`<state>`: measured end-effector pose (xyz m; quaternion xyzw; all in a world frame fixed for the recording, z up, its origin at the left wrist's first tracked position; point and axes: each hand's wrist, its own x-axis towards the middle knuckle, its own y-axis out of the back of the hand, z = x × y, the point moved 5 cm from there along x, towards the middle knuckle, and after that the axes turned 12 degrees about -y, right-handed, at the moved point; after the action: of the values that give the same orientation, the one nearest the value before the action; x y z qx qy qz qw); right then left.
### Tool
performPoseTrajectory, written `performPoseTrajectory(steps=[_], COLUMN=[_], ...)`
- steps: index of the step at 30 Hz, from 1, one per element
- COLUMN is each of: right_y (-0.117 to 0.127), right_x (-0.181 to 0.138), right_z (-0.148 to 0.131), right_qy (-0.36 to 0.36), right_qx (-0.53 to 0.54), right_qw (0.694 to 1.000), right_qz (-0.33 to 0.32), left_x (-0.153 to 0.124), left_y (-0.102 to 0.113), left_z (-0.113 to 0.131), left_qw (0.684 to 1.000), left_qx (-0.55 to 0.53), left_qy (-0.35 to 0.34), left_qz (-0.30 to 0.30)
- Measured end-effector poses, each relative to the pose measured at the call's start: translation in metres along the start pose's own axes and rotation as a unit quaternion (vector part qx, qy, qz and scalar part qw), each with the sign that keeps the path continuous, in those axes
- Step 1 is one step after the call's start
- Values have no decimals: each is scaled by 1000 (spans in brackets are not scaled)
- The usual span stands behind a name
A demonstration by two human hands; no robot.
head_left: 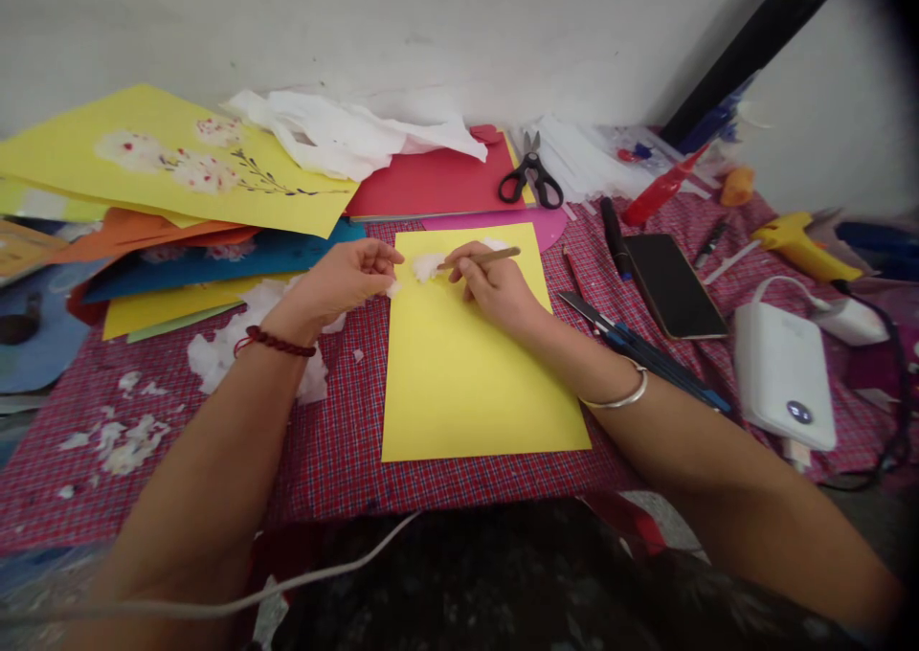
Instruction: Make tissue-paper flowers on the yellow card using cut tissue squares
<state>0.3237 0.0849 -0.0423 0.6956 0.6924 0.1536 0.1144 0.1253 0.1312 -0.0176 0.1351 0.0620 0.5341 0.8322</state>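
Note:
A plain yellow sheet (474,373) lies on the red checked cloth (337,460) in front of me. Near its top edge sits a small white tuft of cotton or tissue (427,266). My right hand (495,282) is closed around a thin wooden stick (488,257), whose tip touches the tuft. My left hand (351,276) rests at the sheet's left edge, its fingertips pinched on a small white bit beside the tuft. A red bead bracelet is on my left wrist and a silver bangle on my right.
Coloured card sheets (172,168) are piled at the left, with crumpled white tissue (345,134) behind them. White scraps (122,440) dot the cloth. To the right are scissors (531,177), a phone (675,285), pens (646,349), a white power bank (782,373) and a yellow glue gun (804,241).

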Motion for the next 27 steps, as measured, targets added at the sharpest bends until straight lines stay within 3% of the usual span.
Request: performPoseTrajectory(steps=[5,10,15,20,27], right_y=[4,5,8,14,3], right_x=[8,8,6,1,-2], right_z=[7,8,5,-1,-3], right_qy=[-58,-52,-19,22,35], right_qx=[109,120,93,97,47], right_qw=[992,991,995,991,998], right_qz=[9,19,37,85,30], left_x=[-2,7,13,19,23], left_y=[-18,-44,-44,-42,-41], left_z=[10,4,5,1,-7], left_qw=[997,993,969,963,965], left_qx=[-64,82,211,238,220], left_qy=[-46,-85,-124,-122,-134], left_qz=[-25,-30,18,33,42])
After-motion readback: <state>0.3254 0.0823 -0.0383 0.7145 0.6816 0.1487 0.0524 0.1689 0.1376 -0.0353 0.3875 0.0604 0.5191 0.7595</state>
